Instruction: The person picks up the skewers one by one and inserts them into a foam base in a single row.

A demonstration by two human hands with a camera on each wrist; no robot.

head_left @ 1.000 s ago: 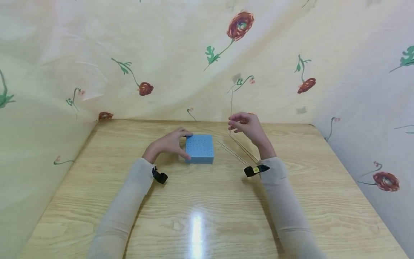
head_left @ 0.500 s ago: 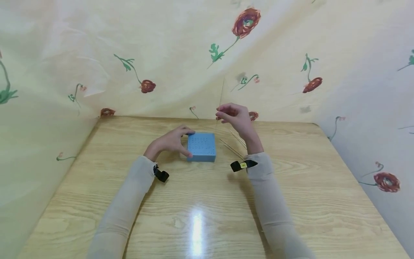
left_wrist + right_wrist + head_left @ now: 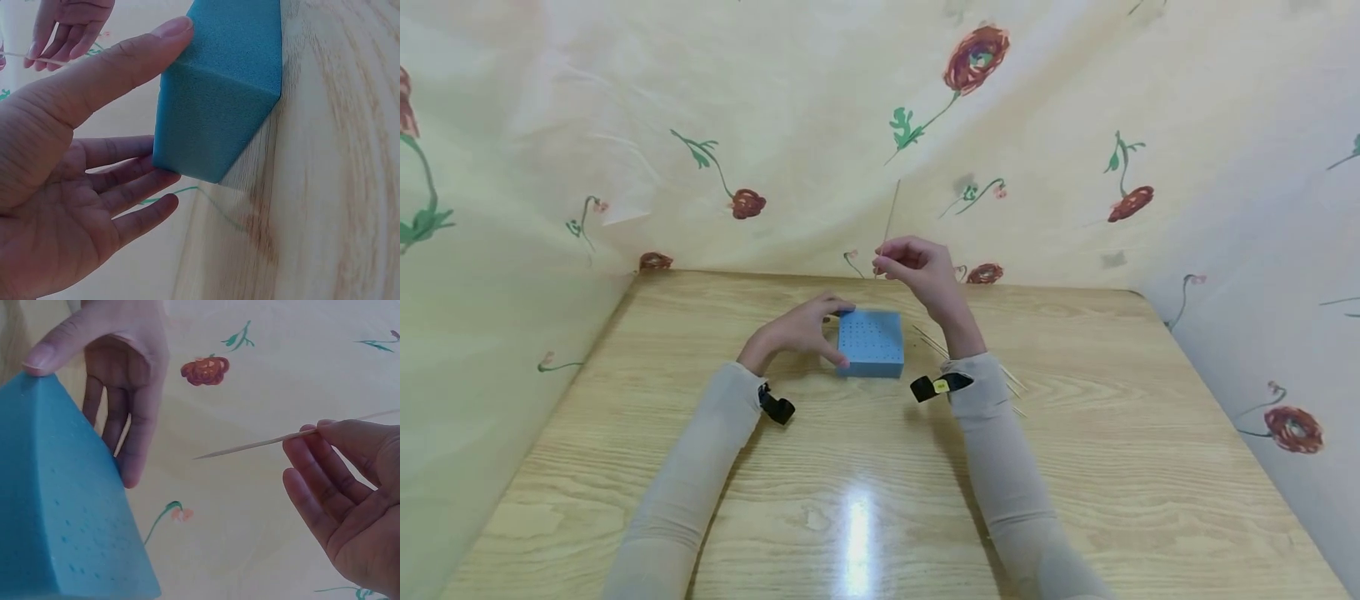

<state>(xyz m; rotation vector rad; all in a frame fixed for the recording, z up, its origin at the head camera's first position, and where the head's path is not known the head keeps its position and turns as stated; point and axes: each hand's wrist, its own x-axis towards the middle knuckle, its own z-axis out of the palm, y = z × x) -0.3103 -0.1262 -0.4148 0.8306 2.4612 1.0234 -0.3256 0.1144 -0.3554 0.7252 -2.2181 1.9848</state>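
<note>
Right hand [image 3: 925,271]: one, thumb and fingertips narrowed to a pinch on a single stick.
Held stick [image 3: 250,447]: one, slanting, its lower point above the block's far edge in the head view; the right wrist view shows that point apart from the block.
Block [image 3: 871,346]: one, blue, flat on the table, left of the loose sticks; rows of small holes in its top, too tiny to count.
Left hand [image 3: 797,327]: one, spread wide and holding the block from its left side, thumb on the near corner, fingers at the far corner.
Loose sticks [image 3: 932,342]: at least three, lying on the table right of the block; the right arm covers part of them, so I cannot tell the exact number.
Wrist cameras: two, black, one at the left cuff [image 3: 777,408], one at the right [image 3: 922,388].
Table [image 3: 1112,467]: one, wood-grained.
Cloth [image 3: 790,108]: pale, printed with flowers, behind the table.
Change in right hand: over the last second it moves left from above the loose sticks to beyond the block; the held stick, nearly upright then, leans more now.
Unchanged: left hand on the block's left side.
</note>
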